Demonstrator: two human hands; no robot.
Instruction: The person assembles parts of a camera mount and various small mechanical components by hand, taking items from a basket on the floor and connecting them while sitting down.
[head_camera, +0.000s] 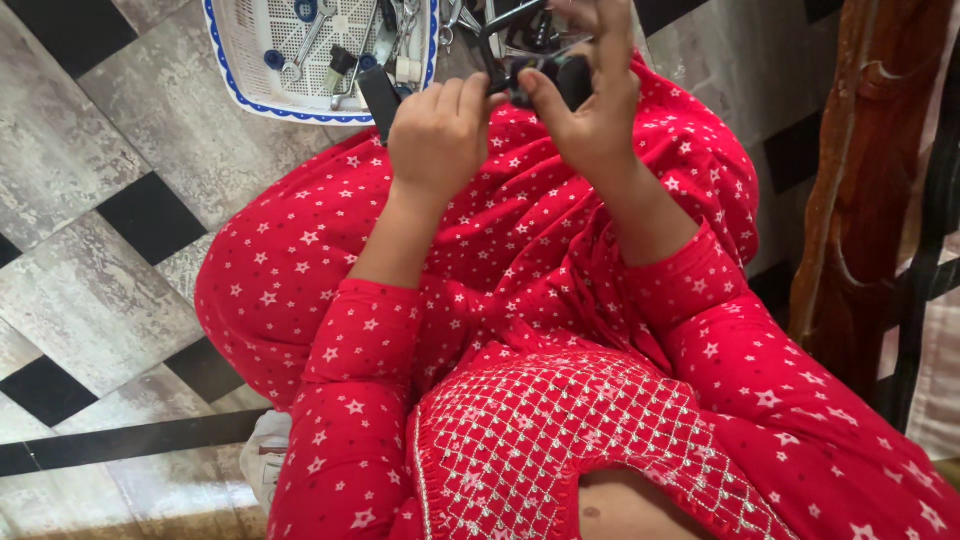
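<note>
I sit on a tiled floor in red clothes with white stars. My left hand (438, 130) is a closed fist around a dark tool handle (380, 100) that sticks out below the fingers. My right hand (592, 85) grips a black object (535, 62) with a bent metal arm, held up against the left hand above my knees. What the black object is cannot be told from here.
A white perforated tray (240, 60) with a blue rim lies on the floor ahead, holding spanners and several small tools. Carved brown wooden furniture (860, 190) stands at the right. The floor (120, 170) has grey and black tiles.
</note>
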